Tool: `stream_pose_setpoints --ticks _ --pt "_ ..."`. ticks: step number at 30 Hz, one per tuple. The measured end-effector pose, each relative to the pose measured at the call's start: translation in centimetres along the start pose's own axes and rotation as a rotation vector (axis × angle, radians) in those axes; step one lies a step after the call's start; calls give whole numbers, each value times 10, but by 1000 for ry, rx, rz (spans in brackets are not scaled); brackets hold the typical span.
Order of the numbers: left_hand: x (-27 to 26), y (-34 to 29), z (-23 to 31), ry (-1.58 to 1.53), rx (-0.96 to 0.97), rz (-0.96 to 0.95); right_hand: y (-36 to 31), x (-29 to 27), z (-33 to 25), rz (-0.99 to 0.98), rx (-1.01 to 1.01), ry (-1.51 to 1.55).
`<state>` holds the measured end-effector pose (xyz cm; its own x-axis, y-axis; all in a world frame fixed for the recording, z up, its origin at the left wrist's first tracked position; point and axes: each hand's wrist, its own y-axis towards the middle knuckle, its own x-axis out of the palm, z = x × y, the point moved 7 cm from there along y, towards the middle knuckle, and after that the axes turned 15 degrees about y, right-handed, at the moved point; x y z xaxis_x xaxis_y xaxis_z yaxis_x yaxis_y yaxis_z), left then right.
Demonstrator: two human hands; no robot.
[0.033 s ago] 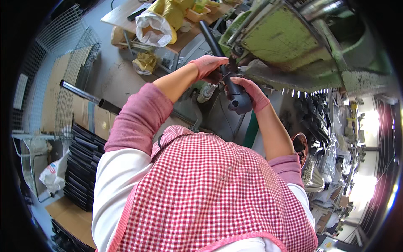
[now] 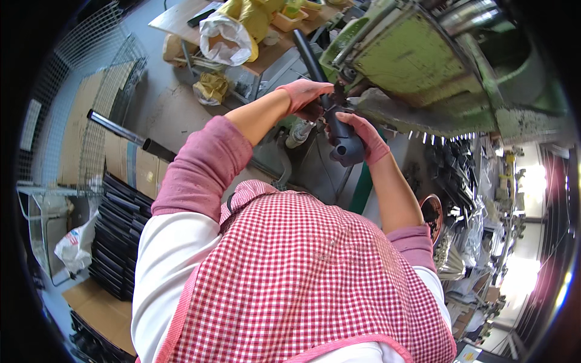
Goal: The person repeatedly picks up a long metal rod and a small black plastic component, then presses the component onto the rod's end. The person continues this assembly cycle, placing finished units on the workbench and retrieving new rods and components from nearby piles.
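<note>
The green machine [image 2: 423,66] fills the upper right, and everything you handle sits against its lower front edge. Your red-checked apron [image 2: 302,284] takes up the lower middle, below the machine, with pink sleeves pushed up so both forearms reach bare toward the work.

Left of the machine, a cluttered wooden bench [image 2: 175,18] carries a white plastic bag [image 2: 224,39] and yellow cloth; below that, stacked black trays [image 2: 115,236] stand on the floor, near enough to be picked from, I judge.

At the machine's front edge you hold a dark grey tubular part [image 2: 344,142] upright against its nose. Your right hand [image 2: 366,136], in a pink glove, is wrapped closed around the part's lower body, seemingly carrying its weight. Your left hand [image 2: 302,97], also gloved, is closed over the top end of the part where it meets the machine, apparently steadying it there; what the fingers grip underneath is hidden.
</note>
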<state>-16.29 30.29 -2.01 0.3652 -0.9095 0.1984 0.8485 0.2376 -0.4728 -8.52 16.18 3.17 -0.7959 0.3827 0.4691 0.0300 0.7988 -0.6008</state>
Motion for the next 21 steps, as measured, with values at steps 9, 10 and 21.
stream_pose_setpoints --ticks 9,10,21 --pt "6 -32 27 100 24 187 3 7 0 -125 27 95" --pt "7 -40 31 99 34 204 2 4 -1 -66 34 69" --pt "16 -58 33 -75 90 27 -21 39 -26 236 -335 -714"
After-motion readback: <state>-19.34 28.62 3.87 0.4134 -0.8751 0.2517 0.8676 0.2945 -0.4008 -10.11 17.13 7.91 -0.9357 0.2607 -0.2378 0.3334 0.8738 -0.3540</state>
